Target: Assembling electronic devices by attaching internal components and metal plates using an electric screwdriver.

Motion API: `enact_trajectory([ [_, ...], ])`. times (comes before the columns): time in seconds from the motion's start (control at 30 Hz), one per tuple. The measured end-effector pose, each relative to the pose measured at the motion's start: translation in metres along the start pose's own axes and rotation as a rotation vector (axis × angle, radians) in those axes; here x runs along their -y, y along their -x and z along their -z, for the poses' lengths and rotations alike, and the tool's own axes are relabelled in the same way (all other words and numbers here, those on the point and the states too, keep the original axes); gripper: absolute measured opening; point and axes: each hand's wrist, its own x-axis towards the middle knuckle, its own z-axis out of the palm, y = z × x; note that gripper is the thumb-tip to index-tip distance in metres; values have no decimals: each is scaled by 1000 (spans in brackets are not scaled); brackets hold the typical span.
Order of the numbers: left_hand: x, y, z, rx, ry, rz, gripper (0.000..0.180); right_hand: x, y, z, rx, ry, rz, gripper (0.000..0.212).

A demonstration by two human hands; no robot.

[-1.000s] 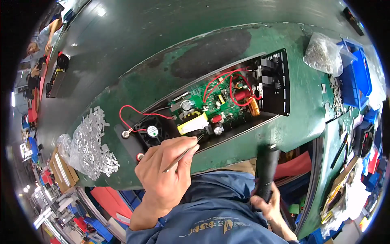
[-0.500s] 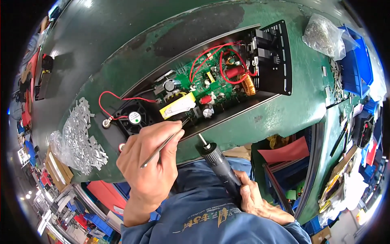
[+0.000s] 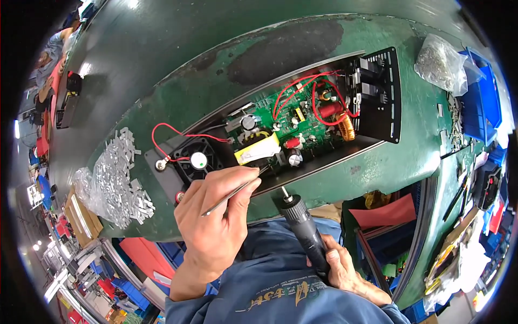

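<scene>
My left hand [image 3: 216, 216] pinches a pair of metal tweezers [image 3: 231, 195], their tips reaching over the near wall of an open black metal case [image 3: 329, 162]. Inside the case lies a green circuit board [image 3: 312, 128] with capacitors, coils, a yellow-wrapped transformer [image 3: 259, 149] and looping red wires. At the case's left end a black fan [image 3: 200, 157] sits on an end panel. My right hand [image 3: 345, 270] is wrapped round a black electric screwdriver [image 3: 305, 229]. Its bit points up toward the case's near edge, apart from the board. Whatever is at the tweezer tips is too small to make out.
A heap of small grey metal pieces [image 3: 121, 181] spills from a plastic bag on the left of the green bench [image 3: 199, 102]. On the right are a clear bag of small parts [image 3: 441, 63], a blue bin [image 3: 477, 110] and scattered metal pieces. A drawer opening [image 3: 386, 232] gapes below the bench edge.
The whole view has shifted, so case and hands appear a little further right and lower. Both hands keep their grips on the tweezers and the screwdriver, close to the case's near edge.
</scene>
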Motion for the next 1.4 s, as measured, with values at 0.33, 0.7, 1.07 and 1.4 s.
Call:
enact_trajectory([
  [0.33,1,0,-2,-12,20,31,10,2,-4,5,39,-155,-62,88],
  [0.7,2,-2,0,4,14,-12,12,-6,-5,4,85,-196,-51,83],
  [1.07,3,-2,2,30,31,-3,15,-15,-14,6,179,-312,-117,99],
  [1.4,6,-1,6,40,188,6,17,-2,-10,3,110,-162,-80,107],
])
